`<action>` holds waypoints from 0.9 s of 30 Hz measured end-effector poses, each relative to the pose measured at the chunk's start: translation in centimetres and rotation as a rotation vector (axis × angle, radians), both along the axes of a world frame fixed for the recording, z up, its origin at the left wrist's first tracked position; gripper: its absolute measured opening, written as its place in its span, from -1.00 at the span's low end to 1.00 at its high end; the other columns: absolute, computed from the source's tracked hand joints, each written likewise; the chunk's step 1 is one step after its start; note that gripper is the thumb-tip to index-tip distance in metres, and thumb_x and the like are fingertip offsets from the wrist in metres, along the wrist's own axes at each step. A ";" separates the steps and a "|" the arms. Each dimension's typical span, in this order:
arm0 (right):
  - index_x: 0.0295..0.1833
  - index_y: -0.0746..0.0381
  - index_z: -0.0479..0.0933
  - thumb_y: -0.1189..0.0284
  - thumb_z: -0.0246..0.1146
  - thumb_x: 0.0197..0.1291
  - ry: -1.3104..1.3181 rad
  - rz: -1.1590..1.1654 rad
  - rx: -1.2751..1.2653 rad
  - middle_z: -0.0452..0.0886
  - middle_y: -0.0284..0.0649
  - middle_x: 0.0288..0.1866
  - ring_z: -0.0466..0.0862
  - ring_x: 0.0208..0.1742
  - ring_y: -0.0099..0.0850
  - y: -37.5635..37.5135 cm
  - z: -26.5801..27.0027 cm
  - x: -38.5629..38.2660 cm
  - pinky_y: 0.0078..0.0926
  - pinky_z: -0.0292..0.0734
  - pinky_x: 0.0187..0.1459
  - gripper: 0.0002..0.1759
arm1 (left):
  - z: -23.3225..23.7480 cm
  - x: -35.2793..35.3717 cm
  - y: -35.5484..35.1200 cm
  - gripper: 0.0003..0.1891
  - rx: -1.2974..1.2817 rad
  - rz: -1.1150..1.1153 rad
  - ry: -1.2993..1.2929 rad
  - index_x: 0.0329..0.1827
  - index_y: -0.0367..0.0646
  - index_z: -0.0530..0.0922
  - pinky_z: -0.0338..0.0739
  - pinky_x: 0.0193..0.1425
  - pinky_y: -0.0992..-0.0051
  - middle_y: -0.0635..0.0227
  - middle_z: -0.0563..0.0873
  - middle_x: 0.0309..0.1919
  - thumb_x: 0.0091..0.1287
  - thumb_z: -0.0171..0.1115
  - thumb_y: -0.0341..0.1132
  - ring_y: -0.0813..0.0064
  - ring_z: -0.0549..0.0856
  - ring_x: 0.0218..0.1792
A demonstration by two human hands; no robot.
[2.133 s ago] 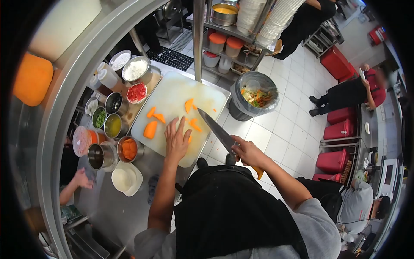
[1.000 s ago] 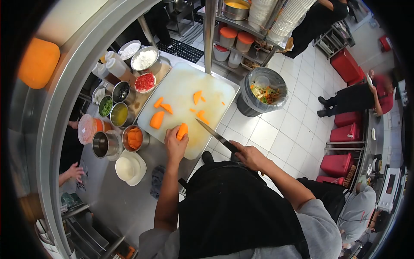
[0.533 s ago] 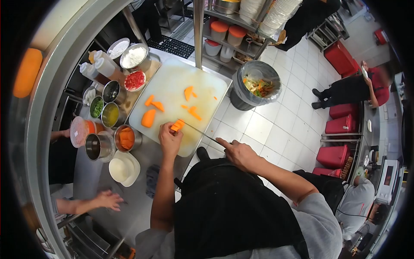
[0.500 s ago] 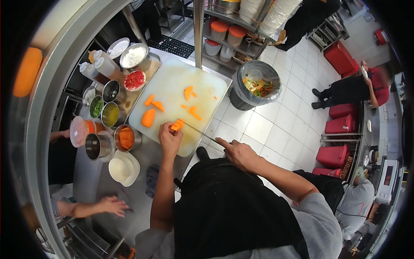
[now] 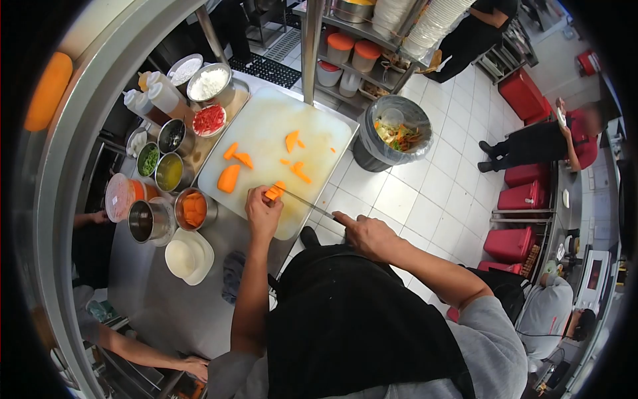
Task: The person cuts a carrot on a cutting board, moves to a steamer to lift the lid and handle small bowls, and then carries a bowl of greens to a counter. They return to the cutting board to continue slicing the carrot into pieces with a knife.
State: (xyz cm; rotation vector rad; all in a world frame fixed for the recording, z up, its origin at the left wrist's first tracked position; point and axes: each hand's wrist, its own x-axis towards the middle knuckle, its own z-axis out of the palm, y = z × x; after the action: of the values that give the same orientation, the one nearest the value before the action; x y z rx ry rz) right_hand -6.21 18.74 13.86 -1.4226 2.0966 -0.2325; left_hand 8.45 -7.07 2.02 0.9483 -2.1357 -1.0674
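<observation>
My left hand point(image 5: 264, 209) has its fingers closed on a small orange carrot piece point(image 5: 275, 191) near the board's front edge. In my right hand point(image 5: 367, 234) is a kitchen knife point(image 5: 315, 207), gripped by the handle with the index finger stretched forward. The blade's far end reaches the carrot piece; whether it has cut in is too small to tell. On the white cutting board point(image 5: 266, 120) lie a thick carrot chunk point(image 5: 228, 178), carrot slices point(image 5: 243, 159) and several offcuts point(image 5: 300, 173) farther right.
Left of the board stand a bowl of carrot slices point(image 5: 194, 209), a bowl of white powder point(image 5: 209, 83), a red-filled bowl point(image 5: 209, 120) and squeeze bottles point(image 5: 166, 100). A lined bin point(image 5: 393, 133) stands beyond the board. A co-worker's hand point(image 5: 195, 367) is at lower left.
The co-worker's hand at lower left has moved down and closer to my side. My hands, the knife and the carrot piece look almost the same.
</observation>
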 end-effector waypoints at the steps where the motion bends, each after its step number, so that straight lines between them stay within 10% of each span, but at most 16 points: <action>1: 0.70 0.09 0.20 0.39 0.19 0.44 0.000 0.001 0.001 0.67 0.13 -0.26 0.75 -0.29 0.09 0.0 0.1 -0.1 0.04 0.70 -0.20 -0.26 | 0.0 0.0 0.0 -0.63 -0.006 -0.005 0.000 0.02 -0.28 0.62 0.65 -0.08 0.25 0.16 0.65 -0.20 0.13 0.45 -0.55 0.22 0.72 -0.28; 27: 0.61 0.29 0.29 0.43 0.16 0.46 -0.234 -0.050 -0.123 0.68 0.18 -0.43 0.73 -0.38 0.19 -0.5 -4.0 -0.7 0.14 0.66 -0.28 -0.36 | -0.2 0.1 0.3 -0.67 0.007 -0.022 0.064 0.00 -0.31 0.62 0.66 -0.21 0.35 0.16 0.64 -0.17 0.15 0.40 -0.62 0.30 0.71 -0.35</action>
State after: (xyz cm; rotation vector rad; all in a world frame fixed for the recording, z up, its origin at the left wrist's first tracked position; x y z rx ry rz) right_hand -6.89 18.27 9.86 -1.3417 1.9548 -0.5300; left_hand 8.52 -6.80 1.78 0.8835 -2.0963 -1.1023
